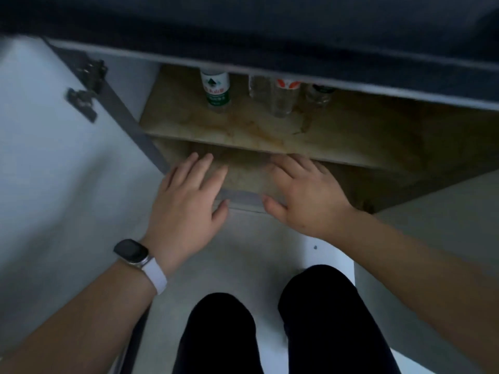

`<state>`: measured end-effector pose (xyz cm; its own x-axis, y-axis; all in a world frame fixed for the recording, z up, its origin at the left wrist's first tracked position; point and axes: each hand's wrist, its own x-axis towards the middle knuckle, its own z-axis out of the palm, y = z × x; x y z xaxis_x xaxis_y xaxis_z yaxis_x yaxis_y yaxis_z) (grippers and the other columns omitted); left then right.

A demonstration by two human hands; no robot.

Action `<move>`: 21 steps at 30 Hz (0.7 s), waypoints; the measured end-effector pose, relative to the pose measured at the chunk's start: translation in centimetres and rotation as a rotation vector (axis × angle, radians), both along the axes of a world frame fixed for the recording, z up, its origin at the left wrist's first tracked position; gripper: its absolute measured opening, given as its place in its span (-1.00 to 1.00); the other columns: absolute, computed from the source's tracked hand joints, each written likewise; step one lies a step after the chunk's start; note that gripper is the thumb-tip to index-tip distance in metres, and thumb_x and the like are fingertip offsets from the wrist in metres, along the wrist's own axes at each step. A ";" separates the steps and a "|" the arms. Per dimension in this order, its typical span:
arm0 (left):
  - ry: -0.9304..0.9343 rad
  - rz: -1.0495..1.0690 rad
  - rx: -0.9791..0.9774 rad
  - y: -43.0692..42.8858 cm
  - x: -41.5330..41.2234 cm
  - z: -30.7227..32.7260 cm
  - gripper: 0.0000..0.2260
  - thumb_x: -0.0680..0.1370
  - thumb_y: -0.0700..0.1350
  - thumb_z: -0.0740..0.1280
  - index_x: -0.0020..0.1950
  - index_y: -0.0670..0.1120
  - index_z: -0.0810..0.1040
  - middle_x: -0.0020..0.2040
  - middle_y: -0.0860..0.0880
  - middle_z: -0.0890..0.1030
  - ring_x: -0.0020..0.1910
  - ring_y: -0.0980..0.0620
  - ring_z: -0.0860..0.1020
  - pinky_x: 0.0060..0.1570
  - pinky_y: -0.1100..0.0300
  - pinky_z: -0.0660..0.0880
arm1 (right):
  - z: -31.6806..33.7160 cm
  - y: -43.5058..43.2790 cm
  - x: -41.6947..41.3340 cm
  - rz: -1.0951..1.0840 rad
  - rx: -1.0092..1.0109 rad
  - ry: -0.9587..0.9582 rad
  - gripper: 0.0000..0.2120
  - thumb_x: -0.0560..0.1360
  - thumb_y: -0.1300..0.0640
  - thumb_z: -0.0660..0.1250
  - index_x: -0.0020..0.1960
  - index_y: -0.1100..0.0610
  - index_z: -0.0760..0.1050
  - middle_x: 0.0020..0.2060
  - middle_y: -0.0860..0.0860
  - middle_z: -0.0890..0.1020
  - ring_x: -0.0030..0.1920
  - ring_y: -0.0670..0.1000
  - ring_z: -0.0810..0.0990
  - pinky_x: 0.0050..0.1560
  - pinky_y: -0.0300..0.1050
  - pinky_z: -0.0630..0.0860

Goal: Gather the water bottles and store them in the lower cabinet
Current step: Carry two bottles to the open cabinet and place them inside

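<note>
Green bottle label print blurred; no text readable.

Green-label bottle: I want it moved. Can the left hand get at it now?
Probably yes: the left hand is open and empty, the door stands open, and the shelf before the green-label bottle is bare.

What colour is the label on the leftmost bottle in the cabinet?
The label is green and white; head view.

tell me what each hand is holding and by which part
Nothing is held: the left hand and the right hand are empty; the bottles stand on the shelf.
</note>
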<state>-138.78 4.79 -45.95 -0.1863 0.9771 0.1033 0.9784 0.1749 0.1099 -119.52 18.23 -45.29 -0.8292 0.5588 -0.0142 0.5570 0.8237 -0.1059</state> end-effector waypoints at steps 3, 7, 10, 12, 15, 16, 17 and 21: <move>-0.002 -0.007 -0.006 -2.4 1.1 6.5 -0.48 0.52 0.05 0.29 0.44 -0.14 0.50 0.42 -0.20 0.50 0.44 -0.27 0.39 0.36 -0.16 0.33 | 6.4 -2.6 1.4 -0.009 -0.032 -0.003 -0.46 0.52 -0.20 0.11 0.33 0.10 0.49 0.29 0.08 0.53 0.28 0.18 0.48 0.19 0.12 0.48; 0.022 -0.044 -0.016 -5.2 2.1 15.3 -0.53 0.55 0.03 0.33 0.42 -0.12 0.52 0.38 -0.18 0.54 0.41 -0.24 0.44 0.34 -0.13 0.33 | 15.9 -5.8 3.0 -0.035 -0.025 -0.003 -0.50 0.51 -0.20 0.12 0.29 0.06 0.52 0.27 0.06 0.55 0.27 0.15 0.51 0.18 0.10 0.49; 0.043 -0.089 -0.024 -7.0 2.6 22.4 -0.55 0.58 0.04 0.32 0.43 -0.11 0.51 0.37 -0.17 0.56 0.39 -0.22 0.47 0.33 -0.12 0.39 | 23.3 -8.6 3.9 -0.058 -0.034 -0.023 -0.48 0.49 -0.20 0.09 0.26 0.06 0.54 0.27 0.06 0.55 0.26 0.15 0.51 0.19 0.10 0.48; 0.064 -0.112 -0.016 -8.2 2.9 27.1 -0.56 0.61 0.05 0.26 0.44 -0.10 0.50 0.38 -0.17 0.55 0.39 -0.21 0.47 0.33 -0.12 0.40 | 27.9 -10.5 4.7 -0.080 -0.017 -0.025 -0.49 0.48 -0.21 0.10 0.23 0.05 0.56 0.26 0.06 0.56 0.26 0.15 0.52 0.18 0.09 0.49; 0.068 -0.158 0.039 -9.5 3.6 33.1 -0.53 0.58 0.08 0.22 0.41 -0.12 0.53 0.34 -0.17 0.57 0.34 -0.24 0.50 0.28 -0.14 0.43 | 33.5 -12.9 6.2 -0.125 0.017 -0.013 -0.50 0.47 -0.21 0.12 0.23 0.05 0.56 0.25 0.04 0.56 0.25 0.15 0.52 0.19 0.07 0.48; 0.073 -0.183 0.071 -9.8 3.9 34.8 -0.54 0.57 0.07 0.24 0.40 -0.12 0.54 0.33 -0.18 0.58 0.33 -0.24 0.51 0.27 -0.15 0.44 | 35.0 -13.6 6.9 -0.143 0.035 -0.005 -0.50 0.48 -0.21 0.13 0.25 0.04 0.55 0.25 0.04 0.56 0.25 0.14 0.52 0.20 0.07 0.48; 0.081 -0.209 0.104 -10.0 4.2 36.3 -0.54 0.57 0.07 0.26 0.40 -0.12 0.55 0.33 -0.18 0.58 0.33 -0.24 0.51 0.26 -0.15 0.43 | 36.5 -14.2 7.5 -0.161 0.055 0.007 -0.50 0.49 -0.21 0.14 0.27 0.04 0.53 0.24 0.02 0.56 0.25 0.14 0.51 0.22 0.06 0.47; 0.119 -0.285 0.173 -10.0 6.2 40.9 -0.51 0.57 0.11 0.26 0.41 -0.11 0.55 0.37 -0.17 0.56 0.38 -0.23 0.49 0.34 -0.19 0.41 | 40.9 -15.8 10.5 -0.223 0.157 0.036 -0.48 0.51 -0.25 0.12 0.32 0.02 0.50 0.29 0.01 0.55 0.31 0.12 0.49 0.30 0.06 0.42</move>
<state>-132.63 -5.24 -5.03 0.1151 0.9540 0.2768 0.9929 -0.1186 -0.0039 -109.00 2.44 -4.34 -0.6839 0.7205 0.1146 0.7245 0.6892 -0.0094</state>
